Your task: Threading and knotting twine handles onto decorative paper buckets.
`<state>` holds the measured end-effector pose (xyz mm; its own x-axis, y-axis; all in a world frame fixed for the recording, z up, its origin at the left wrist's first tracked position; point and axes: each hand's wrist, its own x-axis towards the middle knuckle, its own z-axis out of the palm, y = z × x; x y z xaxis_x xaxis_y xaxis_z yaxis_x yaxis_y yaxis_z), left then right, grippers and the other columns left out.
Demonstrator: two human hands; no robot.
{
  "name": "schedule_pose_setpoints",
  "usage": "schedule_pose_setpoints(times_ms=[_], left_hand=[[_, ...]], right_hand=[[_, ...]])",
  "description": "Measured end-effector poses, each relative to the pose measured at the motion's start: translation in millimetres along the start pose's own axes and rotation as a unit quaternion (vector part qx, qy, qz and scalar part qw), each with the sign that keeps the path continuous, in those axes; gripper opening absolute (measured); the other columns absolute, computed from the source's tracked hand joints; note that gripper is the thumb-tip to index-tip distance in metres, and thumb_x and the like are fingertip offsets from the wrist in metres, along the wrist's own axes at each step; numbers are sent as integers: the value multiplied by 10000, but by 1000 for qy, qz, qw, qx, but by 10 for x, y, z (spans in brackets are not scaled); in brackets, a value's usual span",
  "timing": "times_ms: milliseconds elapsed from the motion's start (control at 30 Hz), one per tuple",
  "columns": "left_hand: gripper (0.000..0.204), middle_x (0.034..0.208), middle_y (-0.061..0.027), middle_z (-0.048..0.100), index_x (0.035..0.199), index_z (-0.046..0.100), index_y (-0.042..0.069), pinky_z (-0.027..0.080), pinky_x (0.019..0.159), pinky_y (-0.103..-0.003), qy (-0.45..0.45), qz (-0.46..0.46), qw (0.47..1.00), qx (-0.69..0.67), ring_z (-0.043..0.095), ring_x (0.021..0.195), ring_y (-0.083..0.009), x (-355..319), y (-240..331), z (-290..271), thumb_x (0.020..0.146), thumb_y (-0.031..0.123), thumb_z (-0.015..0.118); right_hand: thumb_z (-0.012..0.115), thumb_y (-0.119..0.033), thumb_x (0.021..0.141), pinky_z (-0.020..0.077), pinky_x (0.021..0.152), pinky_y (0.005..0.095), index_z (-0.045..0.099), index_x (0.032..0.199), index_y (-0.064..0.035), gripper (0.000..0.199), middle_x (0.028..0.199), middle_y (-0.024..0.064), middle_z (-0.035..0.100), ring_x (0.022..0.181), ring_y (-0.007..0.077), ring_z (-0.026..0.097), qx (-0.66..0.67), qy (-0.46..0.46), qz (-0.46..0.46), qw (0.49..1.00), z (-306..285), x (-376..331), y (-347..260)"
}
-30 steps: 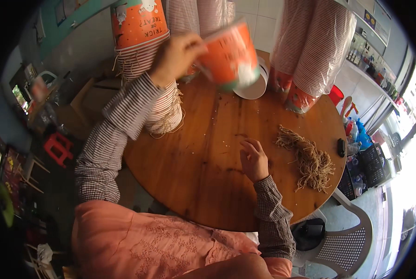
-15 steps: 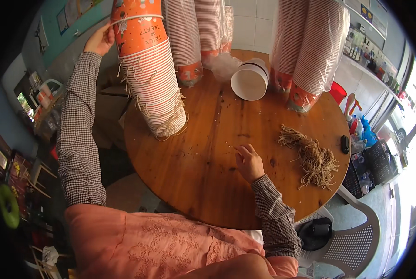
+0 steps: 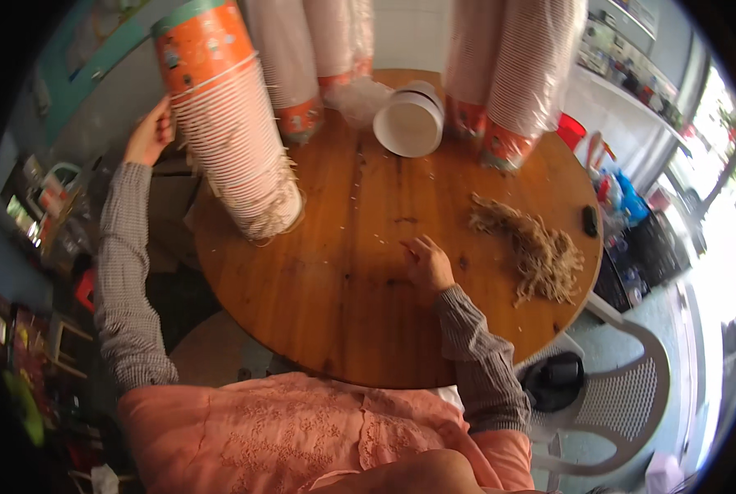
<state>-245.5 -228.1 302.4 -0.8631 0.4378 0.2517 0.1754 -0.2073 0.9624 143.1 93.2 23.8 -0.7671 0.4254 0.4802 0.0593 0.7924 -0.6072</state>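
Observation:
A tall stack of nested orange-and-white paper cups (image 3: 236,140) stands upside down at the table's left, with twine strands poking out between the rims. My left hand (image 3: 150,132) is at the stack's left side, its fingers curled against the rims; whether they pinch a strand is too blurred to tell. Over the middle of the table, my right hand (image 3: 430,263) has its fingers bent and drawn together at the tips. Anything small between them cannot be made out. To its right lies a loose bundle of tan twine (image 3: 541,255).
A white paper tub (image 3: 407,128) lies on its side at the back, by crumpled clear plastic (image 3: 360,100). Bagged cup stacks (image 3: 533,74) rise behind on both sides. A small black object (image 3: 589,221) sits near the right edge. A grey plastic chair (image 3: 623,395) stands at lower right.
My left hand has slid down from the top cup to the stack's side. The top cup's green base now shows. The whole view has shifted slightly; my right hand stays over mid-table.

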Motion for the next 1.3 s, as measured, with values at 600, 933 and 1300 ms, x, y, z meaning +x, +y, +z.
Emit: schedule_pose_setpoints(times_ms=[600, 933, 1300], left_hand=[[303, 662, -39, 627, 776, 644, -30, 443, 444, -221, -380, -26, 913, 147, 566, 533, -66, -1622, -2509, 2484, 938, 220, 591], [339, 982, -77, 685, 1052, 649, -13, 497, 813, -254, -378, -46, 924, -48, 629, 905, -124, -1449, -2903, 3429, 979, 295, 528], [414, 1013, -70, 657, 1127, 593, 4, 526, 834, -304, -416, -334, 815, -224, 636, 931, -148, -1357, -2898, 3305, 990, 374, 469]], right_hand=[[576, -239, 893, 494, 760, 445, 649, 955, -65, 198, 1035, 133, 601, 878, 337, 618, -264, 178, 297, 900, -920, 298, 1347], [631, -146, 903, 415, 501, 202, 663, 940, -4, 150, 732, -15, 621, 565, 59, 513, 399, 57, 344, 848, -373, 436, 647], [651, -107, 873, 455, 525, 234, 658, 959, -22, 121, 733, 31, 618, 589, 97, 564, 306, 98, 311, 895, -69, 432, 401]])
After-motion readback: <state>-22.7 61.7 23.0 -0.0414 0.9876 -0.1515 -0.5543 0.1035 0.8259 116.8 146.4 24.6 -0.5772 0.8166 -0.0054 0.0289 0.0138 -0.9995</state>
